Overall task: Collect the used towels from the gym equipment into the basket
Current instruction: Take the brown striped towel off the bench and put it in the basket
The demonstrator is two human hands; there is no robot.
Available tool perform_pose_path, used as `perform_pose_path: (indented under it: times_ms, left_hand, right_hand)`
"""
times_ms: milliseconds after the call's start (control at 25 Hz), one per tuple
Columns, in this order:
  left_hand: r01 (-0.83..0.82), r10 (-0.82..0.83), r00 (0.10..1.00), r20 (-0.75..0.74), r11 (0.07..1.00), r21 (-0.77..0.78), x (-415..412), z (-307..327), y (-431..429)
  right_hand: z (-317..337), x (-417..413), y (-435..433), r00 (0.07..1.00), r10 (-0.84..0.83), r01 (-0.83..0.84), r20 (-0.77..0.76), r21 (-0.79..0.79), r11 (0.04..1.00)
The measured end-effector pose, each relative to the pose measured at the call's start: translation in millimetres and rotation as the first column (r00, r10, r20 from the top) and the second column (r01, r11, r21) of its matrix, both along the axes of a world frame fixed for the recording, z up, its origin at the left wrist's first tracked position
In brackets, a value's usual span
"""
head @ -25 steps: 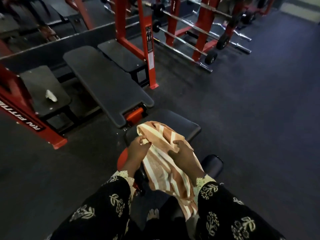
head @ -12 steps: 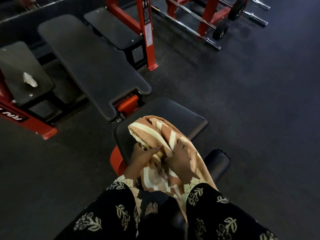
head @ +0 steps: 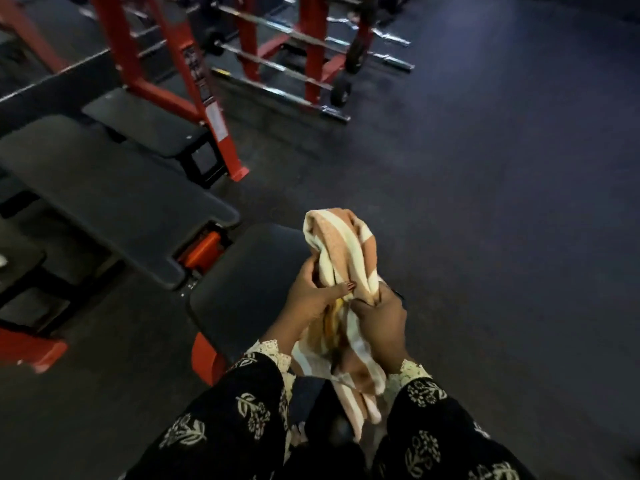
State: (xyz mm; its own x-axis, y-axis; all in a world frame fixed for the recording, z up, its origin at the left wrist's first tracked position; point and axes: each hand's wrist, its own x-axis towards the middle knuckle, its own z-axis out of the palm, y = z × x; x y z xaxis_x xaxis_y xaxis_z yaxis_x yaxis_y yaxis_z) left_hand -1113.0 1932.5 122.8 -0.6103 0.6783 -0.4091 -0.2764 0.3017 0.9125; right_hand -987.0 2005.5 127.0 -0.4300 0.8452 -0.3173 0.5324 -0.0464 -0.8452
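A peach and cream striped towel [head: 341, 249] is bunched up in the air between my two hands, lifted off the black bench seat [head: 249, 282]. My left hand [head: 311, 299] grips its left side, thumb laid across the folds. My right hand [head: 379, 323] grips the bundle from the right, fingers curled round it. The towel's tail hangs down between my black flowered sleeves. No basket is in view.
A long black bench pad [head: 114, 199] on a red frame lies to the left. Red rack uprights [head: 207, 109] and barbells [head: 287, 71] stand behind. Dark rubber floor [head: 485, 202] stretches to the right.
The towel has come up off the bench seat and is gathered tighter between both hands. The view has swung to the right, so the bench now lies left of the hands.
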Motion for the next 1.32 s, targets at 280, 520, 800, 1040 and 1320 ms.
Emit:
perform_pose_path:
  times_ms: [280, 520, 800, 1040, 1320]
  left_hand:
    - [0.448, -0.432, 0.892, -0.132, 0.882, 0.145, 138.5, 76.7, 94.2]
    - [0.674, -0.634, 0.738, -0.230, 0.701, 0.231, 354.5, 118.1, 143.7]
    - [0.875, -0.841, 0.468, -0.273, 0.395, 0.282, 666.3, 138.2, 120.4]
    - [0.956, -0.930, 0.195, -0.310, 0.109, 0.273, 891.8, 156.1, 69.8]
    - [0.959, -0.939, -0.064, -0.338, -0.152, 0.240, 1110.7, 140.2, 35.9]
  right_hand:
    - [78.4, 155.2, 37.2, 0.890, -0.413, 0.436, -0.194, 0.097, 0.895]
    - [123.9, 375.1, 28.7, 0.730, -0.596, 0.672, -0.335, 0.190, 0.716]
    - [145.5, 665.1, -48.3, 0.529, -0.745, 0.848, -0.407, 0.234, 0.475]
    - [158.4, 866.1, -134.9, 0.293, -0.874, 0.942, -0.387, 0.272, 0.195]
    - [141.0, 1045.6, -190.0, 0.047, -0.924, 0.959, -0.378, 0.277, -0.064]
